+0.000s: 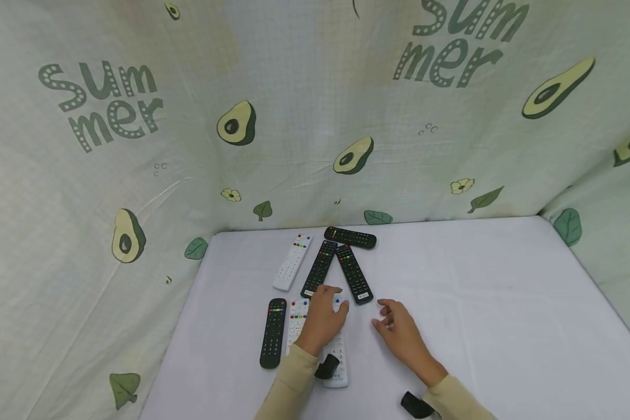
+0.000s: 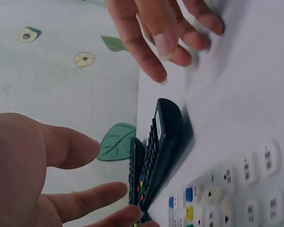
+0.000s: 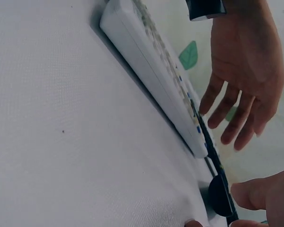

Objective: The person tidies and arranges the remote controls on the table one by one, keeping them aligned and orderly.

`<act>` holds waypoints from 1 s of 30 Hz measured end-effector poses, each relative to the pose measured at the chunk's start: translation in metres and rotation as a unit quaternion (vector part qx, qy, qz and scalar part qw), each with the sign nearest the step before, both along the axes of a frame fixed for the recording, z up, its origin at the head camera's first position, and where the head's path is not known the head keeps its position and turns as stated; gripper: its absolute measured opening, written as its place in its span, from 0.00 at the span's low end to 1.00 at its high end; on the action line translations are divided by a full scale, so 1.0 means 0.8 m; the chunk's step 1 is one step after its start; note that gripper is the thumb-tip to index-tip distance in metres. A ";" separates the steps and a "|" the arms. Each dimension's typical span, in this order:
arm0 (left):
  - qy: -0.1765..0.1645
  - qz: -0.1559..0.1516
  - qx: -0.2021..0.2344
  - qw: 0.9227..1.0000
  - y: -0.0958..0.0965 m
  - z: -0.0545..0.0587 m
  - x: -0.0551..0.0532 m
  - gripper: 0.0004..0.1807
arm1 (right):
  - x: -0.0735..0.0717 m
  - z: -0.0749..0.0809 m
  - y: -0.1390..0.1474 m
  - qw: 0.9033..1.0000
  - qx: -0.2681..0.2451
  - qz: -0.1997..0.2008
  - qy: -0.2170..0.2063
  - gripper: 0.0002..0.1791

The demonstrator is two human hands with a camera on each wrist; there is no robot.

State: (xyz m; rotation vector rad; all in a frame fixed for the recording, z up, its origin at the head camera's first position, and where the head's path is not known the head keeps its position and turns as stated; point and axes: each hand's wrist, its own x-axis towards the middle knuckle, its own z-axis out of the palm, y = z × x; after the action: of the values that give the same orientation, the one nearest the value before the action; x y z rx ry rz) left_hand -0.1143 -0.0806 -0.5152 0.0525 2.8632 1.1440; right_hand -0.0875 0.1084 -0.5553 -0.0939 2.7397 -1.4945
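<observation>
My left hand (image 1: 322,318) is over a white remote control (image 1: 337,356), its fingers loosely bent with nothing between them. In the left wrist view that remote's keys lie below the left fingertips (image 2: 118,189). A black remote control (image 1: 354,274) slants between the two hands. Just right of its near end is my right hand (image 1: 401,335), fingers relaxed and holding nothing. The right wrist view has the right thumb (image 3: 248,194) close beside the black remote's end (image 3: 221,196). Another white remote (image 1: 297,321) is partly hidden behind the left hand.
Farther back lie a black remote (image 1: 320,265), a crosswise black remote (image 1: 350,237) and a white remote (image 1: 294,262). One more black remote (image 1: 273,332) is at the left. A white-covered table (image 1: 483,303) carries them, with a printed cloth (image 1: 304,116) hanging behind.
</observation>
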 end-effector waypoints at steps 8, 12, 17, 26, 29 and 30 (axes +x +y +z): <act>0.025 -0.020 0.016 0.999 0.016 -0.005 -0.007 0.19 | -0.017 -0.004 0.003 1.000 -0.008 -0.003 0.027 0.24; 0.019 -0.023 0.036 0.999 0.020 -0.006 -0.010 0.20 | -0.034 -0.007 0.000 0.999 -0.005 0.000 0.032 0.24; 0.001 -0.015 0.068 0.998 0.025 -0.005 -0.020 0.21 | -0.055 -0.008 -0.010 0.999 0.013 0.006 0.034 0.24; -0.010 0.011 0.133 0.991 0.028 -0.005 -0.043 0.23 | -0.077 -0.011 -0.021 1.000 0.016 0.000 0.026 0.25; -0.013 0.030 0.151 0.988 0.025 -0.005 -0.055 0.25 | -0.077 -0.011 -0.021 1.000 0.021 -0.007 0.016 0.25; -0.016 0.037 0.157 0.987 0.024 -0.004 -0.060 0.27 | -0.077 -0.011 -0.021 1.000 0.023 -0.009 0.013 0.25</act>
State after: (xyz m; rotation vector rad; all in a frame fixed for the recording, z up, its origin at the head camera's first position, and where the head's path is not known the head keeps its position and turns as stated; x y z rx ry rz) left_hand -0.1620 -0.0611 -0.5186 -0.0590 2.6495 1.5830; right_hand -0.1494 0.0915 -0.5638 -0.0885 2.7993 -1.4446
